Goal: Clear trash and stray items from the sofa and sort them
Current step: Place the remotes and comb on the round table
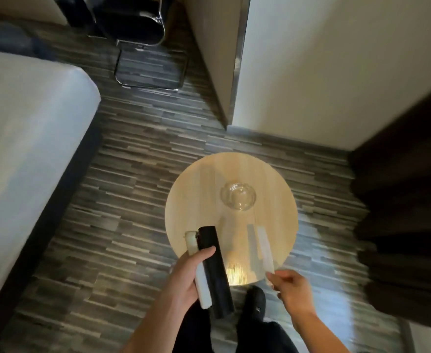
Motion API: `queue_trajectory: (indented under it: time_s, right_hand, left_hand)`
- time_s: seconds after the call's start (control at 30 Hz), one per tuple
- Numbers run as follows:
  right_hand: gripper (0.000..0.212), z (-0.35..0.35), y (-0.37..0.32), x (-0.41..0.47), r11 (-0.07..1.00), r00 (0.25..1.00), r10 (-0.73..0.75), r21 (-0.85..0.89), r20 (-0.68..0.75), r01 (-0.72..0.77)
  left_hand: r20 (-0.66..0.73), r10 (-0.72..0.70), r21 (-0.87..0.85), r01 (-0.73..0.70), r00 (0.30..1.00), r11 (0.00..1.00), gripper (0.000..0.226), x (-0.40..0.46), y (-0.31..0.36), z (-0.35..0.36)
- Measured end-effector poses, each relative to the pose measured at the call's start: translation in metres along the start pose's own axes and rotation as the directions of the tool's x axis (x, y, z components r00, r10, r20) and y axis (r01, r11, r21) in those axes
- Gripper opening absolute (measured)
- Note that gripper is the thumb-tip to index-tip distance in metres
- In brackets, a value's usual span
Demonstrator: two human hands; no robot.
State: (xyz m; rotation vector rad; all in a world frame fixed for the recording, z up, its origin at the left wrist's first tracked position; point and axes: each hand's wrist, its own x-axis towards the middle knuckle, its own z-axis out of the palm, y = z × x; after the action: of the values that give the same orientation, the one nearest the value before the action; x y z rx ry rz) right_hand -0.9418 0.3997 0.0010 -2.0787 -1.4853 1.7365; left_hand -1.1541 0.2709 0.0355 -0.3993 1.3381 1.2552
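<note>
My left hand (184, 273) grips two long remotes side by side, a black remote (213, 266) and a white remote (196, 266), their far ends over the near edge of a round wooden side table (191, 189). A second white remote (264, 247) lies on the table's near right part. My right hand (292, 289) pinches its near end with thumb and fingers. The picture is blurred by motion.
A clear glass ashtray (238, 196) sits in the table's middle. A white bed or sofa edge (31, 128) fills the left. A chrome-framed black chair (138, 26) stands at the back, a cream wall (311, 72) behind the table, a dark curtain (408, 200) on the right. My shoe (254, 304) is below the table.
</note>
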Motion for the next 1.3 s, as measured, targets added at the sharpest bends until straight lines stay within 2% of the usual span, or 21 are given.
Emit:
queue_trajectory:
  time_s: [0.07,0.23,0.47,0.9,1.1,1.23,1.3]
  right_hand:
    - [0.016,0.022,0.017,0.028,0.999,0.997,0.048,0.010,-0.064,-0.047]
    - [0.014,0.058,0.050,0.078,0.998,0.987,0.049,0.052,-0.150,-0.041]
    - [0.010,0.075,0.088,0.117,0.997,0.985,0.081,-0.006,-0.154,-0.083]
    - [0.019,0.084,0.107,0.126,0.986,0.964,0.115,-0.093,-0.241,-0.141]
    - [0.021,0.088,0.110,0.131,0.979,0.962,0.129,-0.122,-0.241,-0.162]
    - [0.014,0.087,0.110,0.134,0.978,0.966,0.107,-0.152,-0.237,-0.145]
    - [0.019,0.087,0.108,0.134,0.976,0.968,0.117,-0.156,-0.222,-0.154]
  left_hand:
    - [-0.035,-0.041,0.032,0.043,0.999,0.999,0.063,0.033,-0.004,-0.014]
    - [-0.061,-0.058,0.026,0.059,0.996,0.998,0.052,0.086,-0.014,-0.027]
    - [-0.092,-0.108,0.040,0.112,0.990,0.993,0.044,0.131,-0.030,-0.027]
    - [-0.068,-0.140,0.105,0.147,0.988,0.984,0.040,0.144,-0.039,-0.022]
    - [-0.077,-0.151,0.125,0.160,0.986,0.979,0.043,0.150,-0.043,-0.022]
    - [-0.092,-0.166,0.125,0.177,0.982,0.976,0.042,0.153,-0.045,-0.023]
    - [-0.092,-0.174,0.117,0.184,0.980,0.976,0.040,0.154,-0.045,-0.024]
